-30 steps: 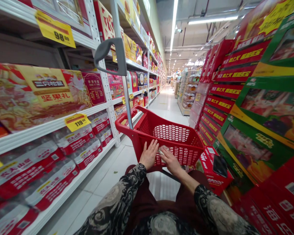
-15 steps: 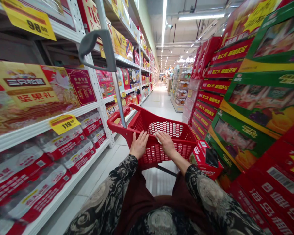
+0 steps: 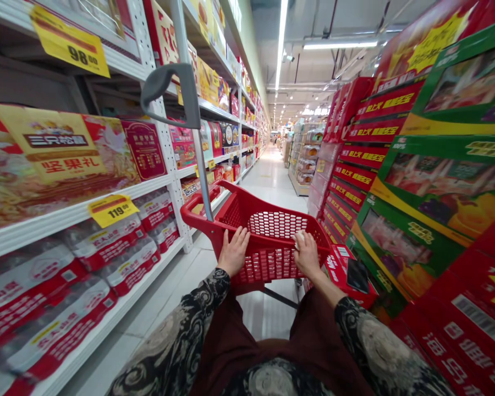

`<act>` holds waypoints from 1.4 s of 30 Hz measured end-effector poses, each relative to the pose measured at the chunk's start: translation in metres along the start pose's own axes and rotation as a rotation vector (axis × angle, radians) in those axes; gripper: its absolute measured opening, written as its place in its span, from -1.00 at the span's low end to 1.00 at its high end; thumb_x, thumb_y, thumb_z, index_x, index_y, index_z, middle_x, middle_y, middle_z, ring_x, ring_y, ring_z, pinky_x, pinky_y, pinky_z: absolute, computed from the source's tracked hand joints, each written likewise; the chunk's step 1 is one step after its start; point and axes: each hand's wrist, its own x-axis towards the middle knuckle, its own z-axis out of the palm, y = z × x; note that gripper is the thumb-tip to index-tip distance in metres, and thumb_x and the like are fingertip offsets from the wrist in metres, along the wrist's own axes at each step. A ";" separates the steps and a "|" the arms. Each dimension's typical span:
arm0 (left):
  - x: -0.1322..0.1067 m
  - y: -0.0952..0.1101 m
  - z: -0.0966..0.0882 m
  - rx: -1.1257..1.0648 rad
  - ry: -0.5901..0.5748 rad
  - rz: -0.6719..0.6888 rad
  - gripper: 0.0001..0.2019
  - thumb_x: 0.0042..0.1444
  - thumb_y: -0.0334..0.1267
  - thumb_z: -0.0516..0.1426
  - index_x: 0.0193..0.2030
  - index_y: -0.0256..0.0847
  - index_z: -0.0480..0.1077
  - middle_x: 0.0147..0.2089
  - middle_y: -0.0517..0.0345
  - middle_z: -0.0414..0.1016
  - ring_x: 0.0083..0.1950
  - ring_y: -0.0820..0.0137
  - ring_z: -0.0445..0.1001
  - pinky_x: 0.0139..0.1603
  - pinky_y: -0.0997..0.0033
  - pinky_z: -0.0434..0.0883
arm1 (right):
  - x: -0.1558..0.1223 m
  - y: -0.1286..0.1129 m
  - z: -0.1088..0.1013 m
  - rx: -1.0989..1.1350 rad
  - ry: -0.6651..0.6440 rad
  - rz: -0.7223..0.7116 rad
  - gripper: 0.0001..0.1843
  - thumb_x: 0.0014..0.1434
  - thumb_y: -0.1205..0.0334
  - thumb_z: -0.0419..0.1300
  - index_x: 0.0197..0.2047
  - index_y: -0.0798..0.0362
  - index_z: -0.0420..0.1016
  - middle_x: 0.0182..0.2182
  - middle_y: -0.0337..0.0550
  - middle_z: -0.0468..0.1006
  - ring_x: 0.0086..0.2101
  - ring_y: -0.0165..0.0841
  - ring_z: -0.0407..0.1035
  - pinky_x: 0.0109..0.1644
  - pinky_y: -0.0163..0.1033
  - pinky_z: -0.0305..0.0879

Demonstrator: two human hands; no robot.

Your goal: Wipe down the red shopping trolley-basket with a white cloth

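Observation:
A red plastic trolley basket (image 3: pixel 226 215) with a perforated wall stands in front of my knees. My left hand (image 3: pixel 233 253) lies against its near side, fingers stretched up to the rim and thumb apart. Toward the basket's right end, my right hand (image 3: pixel 307 254) is closed around a crumpled white tissue (image 3: pixel 299 238) and touches the near rim. Most of the tissue is hidden by the fingers. From the basket's left end rises a metal pole with a grey looped handle (image 3: pixel 192 98).
Shelves (image 3: pixel 78 204) of gift boxes and shrink-wrapped bottles line the left. Stacked green and red cartons (image 3: pixel 449 159) rise close on the right. A dark phone (image 3: pixel 357 275) lies on a low red box (image 3: pixel 341 275). A tiled aisle (image 3: pixel 268 175) runs ahead.
My right hand has slid to the right along the near rim with the white tissue, its fingers now more curled. My left hand stays at the same place on the basket.

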 end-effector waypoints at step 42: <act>0.001 -0.077 -0.097 0.079 0.102 -0.411 -0.75 0.02 -0.05 0.11 -0.27 -0.18 0.40 -0.15 0.00 0.50 0.07 0.12 0.32 0.17 0.01 0.08 | 0.067 -0.135 0.057 0.586 -0.003 -0.222 -0.27 -0.13 0.58 -0.06 0.14 0.02 0.32 0.10 -0.01 0.35 0.11 -0.21 0.21 0.19 0.06 0.19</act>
